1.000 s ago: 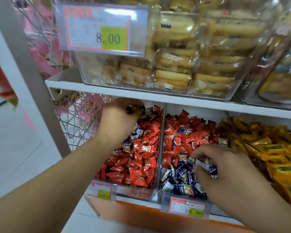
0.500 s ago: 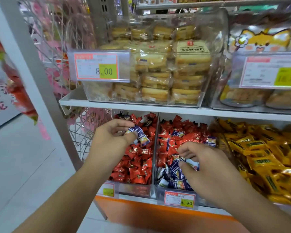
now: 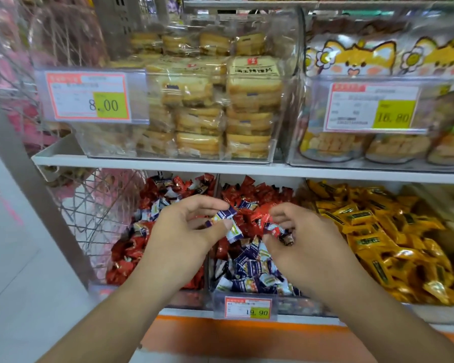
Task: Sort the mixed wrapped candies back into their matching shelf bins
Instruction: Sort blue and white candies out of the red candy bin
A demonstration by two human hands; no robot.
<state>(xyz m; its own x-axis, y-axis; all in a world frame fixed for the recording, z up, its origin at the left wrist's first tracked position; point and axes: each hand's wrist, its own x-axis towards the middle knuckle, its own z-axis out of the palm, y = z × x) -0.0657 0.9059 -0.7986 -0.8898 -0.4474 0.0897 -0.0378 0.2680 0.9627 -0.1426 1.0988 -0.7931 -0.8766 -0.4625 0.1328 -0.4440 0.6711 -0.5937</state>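
Both hands are raised over the lower shelf bins, close together but not touching.

Left hand [image 3: 186, 229]: fingers curled, thumb and forefinger pinching a blue-and-white candy [image 3: 222, 215]. A second pale wrapper [image 3: 233, 233] shows at 5 o'clock from the first, against the thumb; whether it is gripped as well cannot be told.

Right hand [image 3: 299, 237]: fingers curled, thumb and fingertips holding a small cluster of red and dark candies [image 3: 275, 230] at the hand's 9 o'clock side. The exact count is unclear.

Bins on the lower shelf:
- The left bin [image 3: 131, 286], at 8 o'clock from the left hand, holds mostly red candies [image 3: 127, 254] with several blue-and-white ones mixed in toward the rear.
- The middle bin [image 3: 216, 297], below and between the hands, holds red candies at the rear and blue-and-white candies [image 3: 249, 271] at the front. A price tag [image 3: 247, 307] reading 19.90 is fixed to its front at 6 o'clock.
- The right bin, at 3 o'clock from the right hand, holds yellow candies [image 3: 383, 239].

On the upper shelf [image 3: 168, 166], at 12 o'clock, a clear box holds wrapped toast slices [image 3: 226, 108] behind a tag [image 3: 87, 96] reading 8.00. At 2 o'clock stand cartoon-printed snack bags [image 3: 351, 57] with a tag [image 3: 372, 108] reading 16.80.

A wire rack [image 3: 95, 205] stands at 9 o'clock.
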